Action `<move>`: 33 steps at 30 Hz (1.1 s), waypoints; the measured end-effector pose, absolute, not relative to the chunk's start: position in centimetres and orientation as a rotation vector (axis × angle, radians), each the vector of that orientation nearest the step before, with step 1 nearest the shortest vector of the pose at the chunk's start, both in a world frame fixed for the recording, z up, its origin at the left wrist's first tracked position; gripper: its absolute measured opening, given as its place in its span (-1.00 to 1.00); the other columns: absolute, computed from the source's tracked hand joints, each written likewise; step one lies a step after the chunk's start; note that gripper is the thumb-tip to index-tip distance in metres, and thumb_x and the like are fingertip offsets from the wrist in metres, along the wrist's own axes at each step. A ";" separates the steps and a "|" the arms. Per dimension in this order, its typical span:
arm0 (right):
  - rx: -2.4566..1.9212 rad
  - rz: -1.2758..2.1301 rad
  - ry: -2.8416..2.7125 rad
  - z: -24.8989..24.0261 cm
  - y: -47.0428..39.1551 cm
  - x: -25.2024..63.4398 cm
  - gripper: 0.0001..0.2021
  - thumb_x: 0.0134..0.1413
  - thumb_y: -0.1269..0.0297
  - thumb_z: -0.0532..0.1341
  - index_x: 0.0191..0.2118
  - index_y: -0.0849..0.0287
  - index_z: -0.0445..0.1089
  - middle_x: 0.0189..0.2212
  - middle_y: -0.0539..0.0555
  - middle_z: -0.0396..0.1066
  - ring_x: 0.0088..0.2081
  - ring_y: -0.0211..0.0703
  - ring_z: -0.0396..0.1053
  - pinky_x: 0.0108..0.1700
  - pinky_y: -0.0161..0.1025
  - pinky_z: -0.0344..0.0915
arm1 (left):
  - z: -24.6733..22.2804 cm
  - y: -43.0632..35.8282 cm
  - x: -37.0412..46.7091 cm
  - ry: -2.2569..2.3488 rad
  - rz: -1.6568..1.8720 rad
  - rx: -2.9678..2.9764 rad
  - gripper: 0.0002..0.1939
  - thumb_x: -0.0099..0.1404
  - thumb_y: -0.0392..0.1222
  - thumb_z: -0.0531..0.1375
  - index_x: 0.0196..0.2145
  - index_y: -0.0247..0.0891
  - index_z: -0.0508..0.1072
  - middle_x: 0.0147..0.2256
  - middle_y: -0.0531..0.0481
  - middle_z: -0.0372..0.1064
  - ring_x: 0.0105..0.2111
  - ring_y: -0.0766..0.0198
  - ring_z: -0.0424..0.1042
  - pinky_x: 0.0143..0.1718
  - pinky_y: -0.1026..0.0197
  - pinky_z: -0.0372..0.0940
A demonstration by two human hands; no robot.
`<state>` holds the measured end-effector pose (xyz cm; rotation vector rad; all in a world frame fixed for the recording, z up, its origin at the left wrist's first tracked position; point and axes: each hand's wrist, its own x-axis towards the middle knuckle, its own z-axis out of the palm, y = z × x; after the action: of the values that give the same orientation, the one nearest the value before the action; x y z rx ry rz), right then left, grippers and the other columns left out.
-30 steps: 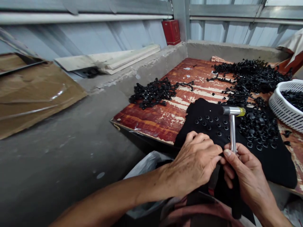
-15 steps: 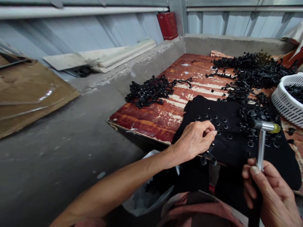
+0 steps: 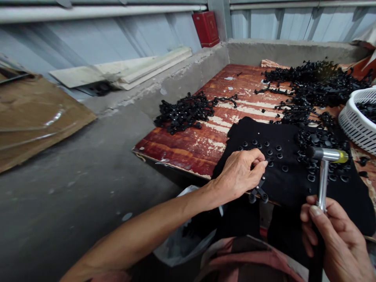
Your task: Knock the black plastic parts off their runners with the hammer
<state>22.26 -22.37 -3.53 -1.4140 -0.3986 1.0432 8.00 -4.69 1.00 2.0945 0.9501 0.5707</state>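
Observation:
My left hand (image 3: 242, 172) is closed, its fingertips pinched on a small black branched part (image 3: 258, 191) at the front edge of the black cloth (image 3: 249, 131). Two round ends of this part stick out below my fingers; the rest is hidden under them. My right hand (image 3: 335, 231) is wrapped around the handle of a small mallet (image 3: 329, 154) with a metal shaft, one black face and one yellow face. The mallet head is raised above the cloth. Several black round caps (image 3: 278, 148) lie on the cloth just beyond my left fingers.
A heap of black caps (image 3: 315, 139) lies behind the mallet head. The worn red-brown board (image 3: 176, 150) bears a pile of black branched parts (image 3: 185, 111) at left and a larger pile (image 3: 320, 82) at the back right. A white basket (image 3: 355, 123) stands at the right edge.
The view has shifted very slightly. Both hands, the mallet and the branched part keep nearly the same places.

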 end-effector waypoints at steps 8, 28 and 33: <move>-1.436 1.034 -0.410 -3.4 -22.2 22.1 -0.70 0.06 0.08 0.36 -0.13 0.07 0.39 -0.42 -0.02 0.40 -0.63 -0.34 0.20 -0.68 -0.38 0.22 | 0.9 -4.8 8.1 0.975 0.568 2.119 -0.83 0.25 -0.26 0.08 -0.47 -0.26 0.41 -0.62 0.14 0.25 -0.59 0.40 0.19 -0.50 0.34 0.08; -1.709 0.148 -1.774 -1.7 -21.6 24.0 -0.37 0.28 0.50 0.02 0.40 -0.02 -0.02 -0.10 0.18 0.41 -0.25 -0.14 0.49 -0.47 -0.37 0.41 | -0.9 -5.4 8.2 1.031 0.652 2.630 -0.82 0.32 -0.26 0.08 -0.41 -0.23 0.43 -0.43 0.01 0.50 -0.34 0.20 0.45 -0.24 0.11 0.14; -1.744 -0.129 -1.690 -0.4 -22.2 23.4 -0.35 0.25 0.49 0.06 0.40 -0.08 -0.01 -0.20 0.13 0.40 -0.30 -0.10 0.47 -0.41 -0.28 0.42 | -0.9 -5.3 8.3 1.008 0.651 2.632 -0.82 0.32 -0.25 0.08 -0.40 -0.24 0.44 -0.41 0.01 0.51 -0.33 0.19 0.47 -0.26 0.12 0.14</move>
<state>23.44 -22.17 -0.38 -1.7442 -1.6896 -0.1291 8.33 -5.27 -0.88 2.6316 1.0081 0.6511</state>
